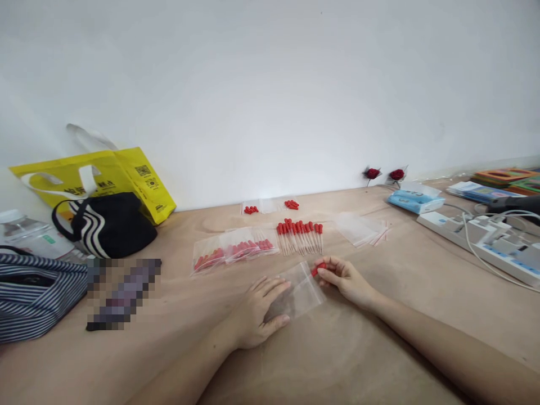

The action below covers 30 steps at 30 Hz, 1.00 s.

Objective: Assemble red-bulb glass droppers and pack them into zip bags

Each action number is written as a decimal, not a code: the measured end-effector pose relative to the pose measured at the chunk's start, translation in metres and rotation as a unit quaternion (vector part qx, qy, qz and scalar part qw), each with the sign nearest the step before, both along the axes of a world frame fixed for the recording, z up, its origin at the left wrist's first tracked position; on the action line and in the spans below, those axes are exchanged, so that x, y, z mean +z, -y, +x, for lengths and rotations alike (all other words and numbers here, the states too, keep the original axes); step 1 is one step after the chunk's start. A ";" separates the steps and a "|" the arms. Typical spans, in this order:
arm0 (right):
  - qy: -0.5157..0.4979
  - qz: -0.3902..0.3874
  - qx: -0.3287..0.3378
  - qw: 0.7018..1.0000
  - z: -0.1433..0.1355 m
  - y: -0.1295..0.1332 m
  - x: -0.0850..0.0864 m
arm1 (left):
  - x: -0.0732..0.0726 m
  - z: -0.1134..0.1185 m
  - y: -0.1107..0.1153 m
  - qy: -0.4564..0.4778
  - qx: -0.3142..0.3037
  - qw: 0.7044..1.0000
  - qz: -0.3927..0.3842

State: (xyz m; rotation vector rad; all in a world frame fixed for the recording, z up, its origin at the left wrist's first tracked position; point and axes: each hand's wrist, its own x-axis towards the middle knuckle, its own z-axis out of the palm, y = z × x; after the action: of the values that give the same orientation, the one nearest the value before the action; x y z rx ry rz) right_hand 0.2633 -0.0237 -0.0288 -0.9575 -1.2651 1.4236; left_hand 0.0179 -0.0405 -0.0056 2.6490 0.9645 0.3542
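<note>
My left hand point(264, 309) lies on the table with its fingers apart, touching the left part of a clear zip bag point(299, 292). At the bag's right edge, my right hand point(343, 281) pinches red-tipped pieces point(319, 268) between thumb and fingers; how many is unclear. Just beyond the hands lies a row of red-capped droppers point(299, 230) with thin clear stems. Left of that row are overlapping clear bags point(242, 247) with red-capped pieces inside.
Flat plastic bags point(360, 228) lie to the right, small red pieces point(291, 205) near the wall. A tissue pack point(415, 201) and power strip point(485, 247) are at right; a yellow bag point(126, 169), black pouch point(116, 225) and striped bag point(37, 295) at left.
</note>
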 end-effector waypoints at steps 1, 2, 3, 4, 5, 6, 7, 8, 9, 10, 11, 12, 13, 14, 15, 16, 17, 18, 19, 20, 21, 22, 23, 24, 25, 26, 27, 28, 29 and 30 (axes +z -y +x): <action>0.030 0.017 0.010 0.999 0.001 0.000 -0.002 | 0.000 0.000 0.000 -0.001 0.000 1.000 -0.001; 0.058 0.031 0.014 0.998 0.002 -0.001 -0.003 | 0.000 0.000 0.000 0.000 0.001 1.000 -0.001; 0.082 0.043 0.016 0.996 0.003 -0.001 -0.005 | 0.000 0.000 0.000 0.003 0.003 1.000 -0.001; 0.101 0.050 0.016 0.994 0.004 -0.002 -0.006 | 0.000 0.000 0.000 0.005 0.005 1.000 -0.001; 0.113 0.054 0.016 0.992 0.004 -0.002 -0.007 | 0.000 0.001 0.001 0.006 0.006 1.000 -0.001; 0.120 0.055 0.019 0.991 0.004 -0.002 -0.008 | 0.001 0.001 0.001 0.006 0.007 1.000 0.001; 0.123 0.055 0.024 0.991 0.004 -0.002 -0.009 | 0.001 0.001 0.001 0.006 0.007 1.000 0.003; 0.124 0.055 0.031 0.990 0.003 -0.003 -0.009 | 0.002 0.001 0.001 0.005 0.007 1.000 0.006; 0.126 0.057 0.037 0.990 0.003 -0.003 -0.008 | 0.002 0.002 0.001 0.005 0.007 1.000 0.008; 0.127 0.058 0.042 0.989 0.003 -0.004 -0.008 | 0.002 0.002 0.001 0.005 0.006 1.000 0.010; 0.124 0.057 0.045 0.990 0.004 -0.005 -0.007 | 0.002 0.002 0.001 0.005 0.006 1.000 0.012; 0.117 0.055 0.046 0.991 0.004 -0.005 -0.005 | 0.001 0.002 0.000 0.004 0.005 1.000 0.013; 0.108 0.052 0.047 0.992 0.004 -0.006 -0.004 | 0.001 0.002 0.000 0.003 0.003 1.000 0.014; 0.100 0.050 0.051 0.992 0.005 -0.006 -0.002 | 0.001 0.001 0.000 0.000 0.003 1.000 0.014; 0.094 0.046 0.060 0.993 0.005 -0.006 -0.001 | 0.001 0.001 -0.001 -0.003 0.001 1.000 0.014; 0.092 0.040 0.074 0.992 0.005 -0.006 0.001 | 0.001 0.002 -0.001 -0.007 0.002 1.000 0.014; 0.093 0.031 0.093 0.991 0.004 -0.006 0.002 | 0.001 0.002 -0.001 -0.009 0.004 1.000 0.014; 0.094 0.020 0.115 0.989 0.004 -0.005 0.004 | 0.001 0.002 -0.001 -0.010 0.005 1.000 0.014; 0.091 0.009 0.137 0.986 0.002 -0.004 0.004 | 0.001 0.002 0.000 -0.010 0.007 1.000 0.015; 0.083 -0.001 0.159 0.984 0.001 -0.003 0.005 | 0.000 0.002 0.000 -0.010 0.007 1.000 0.015; 0.072 -0.007 0.177 0.982 0.000 -0.002 0.005 | 0.000 0.003 0.000 -0.009 0.005 1.000 0.014; 0.059 -0.009 0.192 0.980 -0.002 -0.001 0.006 | 0.000 0.003 0.000 -0.006 0.004 1.000 0.014; 0.049 -0.009 0.202 0.978 -0.003 -0.001 0.006 | 0.000 0.003 0.000 -0.004 0.001 1.000 0.012; 0.042 -0.008 0.209 0.977 -0.003 -0.001 0.005 | 0.000 0.003 0.000 0.000 0.001 1.000 0.009; 0.040 -0.009 0.214 0.976 -0.002 -0.002 0.005 | 0.001 0.003 0.000 0.005 0.002 1.000 0.005; 0.041 -0.012 0.218 0.975 -0.001 -0.003 0.005 | 0.002 0.003 0.000 0.011 0.005 1.000 -0.001; 0.043 -0.018 0.222 0.974 0.001 -0.005 0.004 | 0.004 0.002 0.000 0.017 0.008 1.000 -0.010; 0.046 -0.025 0.224 0.973 0.004 -0.006 0.004 | 0.007 0.001 0.000 0.022 0.010 0.999 -0.021; 0.048 -0.030 0.228 0.972 0.007 -0.008 0.004 | 0.009 -0.001 0.000 0.027 0.011 0.999 -0.032; 0.050 -0.035 0.230 0.971 0.010 -0.010 0.004 | 0.012 -0.002 0.000 0.033 0.013 0.999 -0.040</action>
State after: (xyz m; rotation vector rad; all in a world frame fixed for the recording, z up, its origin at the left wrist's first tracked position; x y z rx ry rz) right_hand 0.2731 -0.0141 -0.0251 -0.8196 -1.5930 1.8020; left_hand 0.0155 -0.0403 0.0060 2.5393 0.9739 0.3974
